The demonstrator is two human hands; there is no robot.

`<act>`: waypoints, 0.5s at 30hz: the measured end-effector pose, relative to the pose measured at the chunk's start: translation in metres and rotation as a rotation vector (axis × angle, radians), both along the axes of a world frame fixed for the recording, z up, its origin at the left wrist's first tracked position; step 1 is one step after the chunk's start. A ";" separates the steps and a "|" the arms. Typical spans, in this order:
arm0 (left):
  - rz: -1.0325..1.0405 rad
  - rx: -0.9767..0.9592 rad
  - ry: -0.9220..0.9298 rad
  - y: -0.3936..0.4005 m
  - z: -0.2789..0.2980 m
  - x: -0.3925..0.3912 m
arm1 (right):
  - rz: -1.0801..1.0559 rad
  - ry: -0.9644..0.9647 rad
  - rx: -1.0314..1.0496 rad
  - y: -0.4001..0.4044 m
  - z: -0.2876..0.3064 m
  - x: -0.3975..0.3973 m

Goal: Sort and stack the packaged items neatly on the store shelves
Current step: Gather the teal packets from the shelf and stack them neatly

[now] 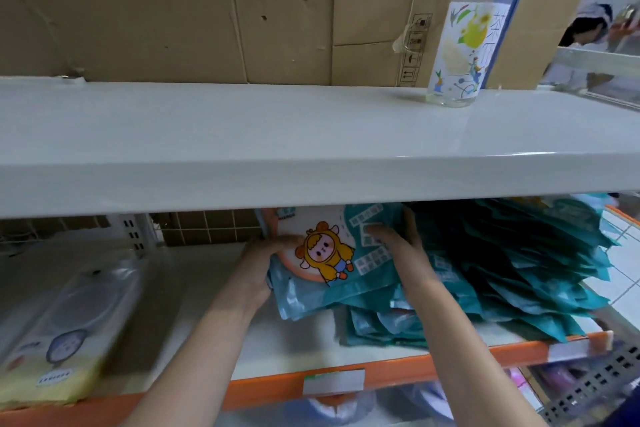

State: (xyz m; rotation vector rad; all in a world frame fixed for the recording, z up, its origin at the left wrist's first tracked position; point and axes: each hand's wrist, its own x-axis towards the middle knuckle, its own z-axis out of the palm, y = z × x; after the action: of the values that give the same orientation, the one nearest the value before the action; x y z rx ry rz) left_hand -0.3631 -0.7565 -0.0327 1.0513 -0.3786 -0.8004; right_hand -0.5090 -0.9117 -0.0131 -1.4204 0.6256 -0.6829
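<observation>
A teal packet with a yellow cartoon figure (329, 253) lies on top of a heap of teal packets (502, 270) on the lower shelf (294, 354). My left hand (263, 263) grips the packet's left edge. My right hand (394, 246) rests flat on its right side, fingers spread over the printed labels. The heap leans over to the right, its packets fanned out and uneven. The upper shelf board hides the packets' far ends.
A yellow packet in clear wrap (59, 347) lies at the lower shelf's left. A clear bottle (467, 35) stands on the white upper shelf (242, 135), with cardboard boxes (173, 10) behind. An orange shelf edge (398, 374) carries price tags. A person stands at far right.
</observation>
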 end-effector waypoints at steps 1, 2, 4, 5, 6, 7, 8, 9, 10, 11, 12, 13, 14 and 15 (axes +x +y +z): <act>-0.007 0.000 -0.003 -0.010 0.004 -0.004 | -0.020 -0.005 -0.007 -0.006 0.003 -0.006; -0.008 0.007 -0.007 -0.021 0.008 -0.007 | -0.045 -0.007 -0.019 -0.013 0.004 -0.011; -0.017 0.029 0.005 -0.047 0.011 -0.014 | -0.098 -0.010 -0.040 -0.030 0.008 -0.021; -0.022 0.042 0.024 -0.061 0.012 -0.018 | -0.120 -0.004 -0.041 -0.040 0.009 -0.025; -0.021 0.047 0.049 -0.075 0.011 -0.021 | -0.136 0.012 -0.042 -0.049 0.011 -0.030; -0.017 0.047 0.077 -0.088 0.009 -0.024 | -0.146 0.036 -0.041 -0.057 0.013 -0.034; -0.013 0.049 0.095 -0.101 0.008 -0.027 | -0.153 0.058 -0.045 -0.064 0.013 -0.038; -0.013 0.047 0.105 -0.111 0.006 -0.030 | -0.160 0.070 -0.045 -0.072 0.013 -0.043; -0.018 0.055 0.107 -0.119 0.003 -0.033 | -0.163 0.082 -0.042 -0.080 0.010 -0.046; -0.026 0.069 0.110 -0.126 0.000 -0.035 | -0.165 0.089 -0.038 -0.086 0.009 -0.049; -0.033 0.076 0.118 -0.131 -0.002 -0.037 | -0.168 0.087 -0.038 -0.091 0.007 -0.051; -0.039 0.086 0.123 -0.135 -0.006 -0.038 | -0.169 0.073 -0.031 -0.095 0.005 -0.052; -0.051 0.093 0.122 -0.137 -0.008 -0.040 | -0.175 0.058 -0.022 -0.098 0.002 -0.051; -0.065 0.110 0.112 -0.139 -0.010 -0.040 | -0.189 0.039 -0.008 -0.099 0.000 -0.050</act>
State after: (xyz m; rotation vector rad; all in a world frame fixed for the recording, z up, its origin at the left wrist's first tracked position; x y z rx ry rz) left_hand -0.4032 -0.8953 -0.0431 1.0954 -0.2772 -0.9426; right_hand -0.5594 -1.0105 -0.0129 -1.3958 0.7959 -0.8080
